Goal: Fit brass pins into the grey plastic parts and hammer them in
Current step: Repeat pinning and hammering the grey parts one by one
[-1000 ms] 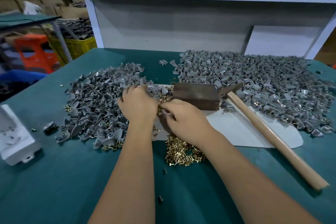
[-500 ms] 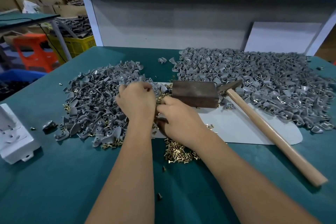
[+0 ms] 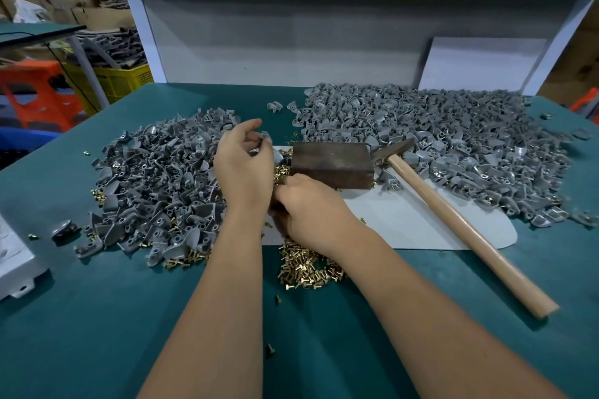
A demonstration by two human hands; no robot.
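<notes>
A worker's left hand (image 3: pixel 243 168) has lifted off the left heap of grey plastic parts (image 3: pixel 155 181), fingers loosely curled around one grey piece (image 3: pixel 265 138) pinched at the fingertips.

The right hand (image 3: pixel 309 212), curled knuckles-up where it was half a second ago, hides whatever it grips. Brass pins (image 3: pixel 306 266), short and flanged, lie heaped below it on the teal mat (image 3: pixel 97 317). One wooden-handled hammer (image 3: pixel 453 220) rests beside one dark rectangular block (image 3: pixel 330 165); a second, larger heap of parts (image 3: pixel 437 139) spreads to the right.
</notes>
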